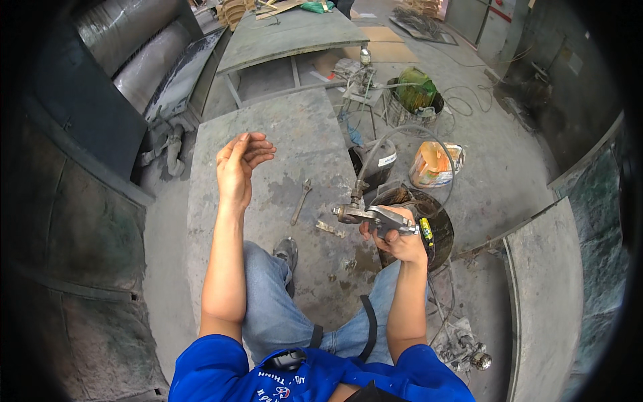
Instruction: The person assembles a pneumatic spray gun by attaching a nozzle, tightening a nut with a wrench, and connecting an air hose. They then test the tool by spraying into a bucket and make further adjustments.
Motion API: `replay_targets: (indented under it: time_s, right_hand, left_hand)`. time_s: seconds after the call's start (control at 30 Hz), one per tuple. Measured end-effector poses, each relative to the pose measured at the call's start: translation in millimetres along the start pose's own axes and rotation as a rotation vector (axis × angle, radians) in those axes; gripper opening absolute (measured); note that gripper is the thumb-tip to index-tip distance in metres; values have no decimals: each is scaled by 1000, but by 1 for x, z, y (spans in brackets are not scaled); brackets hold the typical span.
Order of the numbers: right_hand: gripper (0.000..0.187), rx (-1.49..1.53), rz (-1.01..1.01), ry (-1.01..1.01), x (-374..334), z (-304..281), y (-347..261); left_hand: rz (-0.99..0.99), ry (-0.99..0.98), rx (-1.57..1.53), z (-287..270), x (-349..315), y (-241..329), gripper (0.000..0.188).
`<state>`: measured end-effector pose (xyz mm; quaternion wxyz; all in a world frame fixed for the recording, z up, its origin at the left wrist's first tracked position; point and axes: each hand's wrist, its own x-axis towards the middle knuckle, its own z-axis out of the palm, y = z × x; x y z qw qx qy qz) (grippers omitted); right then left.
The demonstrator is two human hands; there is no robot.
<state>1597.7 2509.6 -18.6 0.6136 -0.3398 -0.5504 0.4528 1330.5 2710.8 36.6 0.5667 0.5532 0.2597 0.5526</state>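
My right hand (404, 246) is wrapped round a metal spray gun (375, 218), held level above the dark rim of an open drum (443, 244). From the gun's left end a grey hose (402, 130) rises and arcs over to the right. My left hand (241, 159) is raised over the grey board, empty, with its fingers stretched and slightly bent. A wrench (301, 201) lies on the board between my hands, and a small crumpled pale scrap (330, 230) is beside it. Part of the gun's grip is hidden by my fingers.
Right of the board stand a dark bucket (378, 166), an orange-stained white container (437, 165) and a bin with a green bag (415, 90). A grey table (288, 41) is farther back. Hoses trail across the floor. Metal panels (546, 295) stand at the right.
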Motion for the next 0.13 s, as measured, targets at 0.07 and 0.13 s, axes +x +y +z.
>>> replay_targets:
  time_s: [0.07,0.13]
  right_hand:
    - [87,-10,18,-19,-2,-8,-1]
    - [86,-26,37,-35,-4,-15,1]
  left_hand:
    - [-1,14,6,-2,-1,2,37]
    - [-26,-7,17,-4,-1,2,39]
